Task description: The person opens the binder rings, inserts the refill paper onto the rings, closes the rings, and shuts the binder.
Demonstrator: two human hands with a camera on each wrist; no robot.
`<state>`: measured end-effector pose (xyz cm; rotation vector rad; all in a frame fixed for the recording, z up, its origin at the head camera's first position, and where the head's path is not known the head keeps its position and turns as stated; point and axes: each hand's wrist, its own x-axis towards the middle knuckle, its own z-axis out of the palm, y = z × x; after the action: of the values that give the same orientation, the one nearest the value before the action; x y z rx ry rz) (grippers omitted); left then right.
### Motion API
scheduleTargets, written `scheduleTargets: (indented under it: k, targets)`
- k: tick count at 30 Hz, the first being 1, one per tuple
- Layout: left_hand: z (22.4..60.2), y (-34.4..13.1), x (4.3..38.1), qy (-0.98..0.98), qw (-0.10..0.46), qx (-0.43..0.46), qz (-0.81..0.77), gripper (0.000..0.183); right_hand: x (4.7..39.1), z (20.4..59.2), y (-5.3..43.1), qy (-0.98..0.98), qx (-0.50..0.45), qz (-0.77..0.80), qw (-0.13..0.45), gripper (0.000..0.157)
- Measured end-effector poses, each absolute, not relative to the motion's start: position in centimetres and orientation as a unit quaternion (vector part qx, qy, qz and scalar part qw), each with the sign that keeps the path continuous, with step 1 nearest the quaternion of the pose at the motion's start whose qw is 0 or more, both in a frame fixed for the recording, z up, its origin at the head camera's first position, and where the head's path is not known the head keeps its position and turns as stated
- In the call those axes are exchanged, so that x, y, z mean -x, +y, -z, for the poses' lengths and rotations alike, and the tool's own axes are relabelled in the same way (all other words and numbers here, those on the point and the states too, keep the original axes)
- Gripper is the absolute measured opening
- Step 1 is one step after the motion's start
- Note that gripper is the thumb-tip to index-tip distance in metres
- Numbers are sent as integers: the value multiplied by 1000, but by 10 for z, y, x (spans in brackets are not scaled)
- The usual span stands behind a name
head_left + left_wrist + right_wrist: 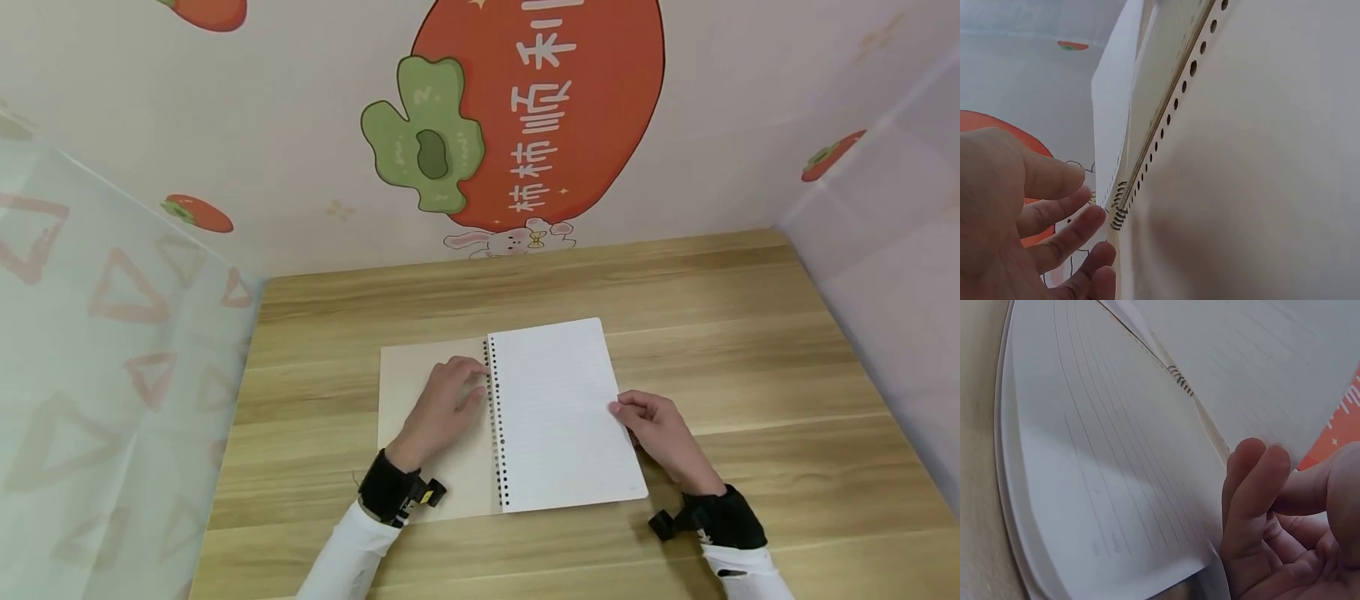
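Note:
A spiral notebook lies open, its plain beige cover [401, 392] on the left and a white lined page [562, 417] on the right. My left hand [438, 408] is over the cover, its loosely bent fingers reaching to the row of punched holes at the binding. In the left wrist view a short run of wire rings [1119, 209] shows near those fingertips, beside a raised white sheet [1113, 106]. At the notebook's right edge, my right hand [663, 433] pinches the page's edge between thumb and fingers. More lined pages [1104, 469] lie beneath in the right wrist view.
The notebook lies on a wood-grain table [322, 317]. Behind it stands a pale wall [300, 125] printed with a large red persimmon. Pale panels [112, 375] close off the left and right sides. Both wrists carry black camera straps [386, 492].

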<state>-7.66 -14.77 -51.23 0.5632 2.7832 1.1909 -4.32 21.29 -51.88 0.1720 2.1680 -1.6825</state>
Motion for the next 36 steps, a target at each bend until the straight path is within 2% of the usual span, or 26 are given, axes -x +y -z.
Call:
scheduleTargets:
  k: [5, 17, 36]
  targets:
    - [516, -142, 78, 916, 15, -205, -346, 33, 45, 517, 216, 777, -59, 595, 197, 34]
    - [515, -136, 76, 935, 85, -218, -267, 54, 47, 519, 219, 775, -45, 597, 203, 34]
    - [517, -127, 76, 941, 97, -223, -235, 54, 48, 520, 223, 771, -69, 595, 217, 36]
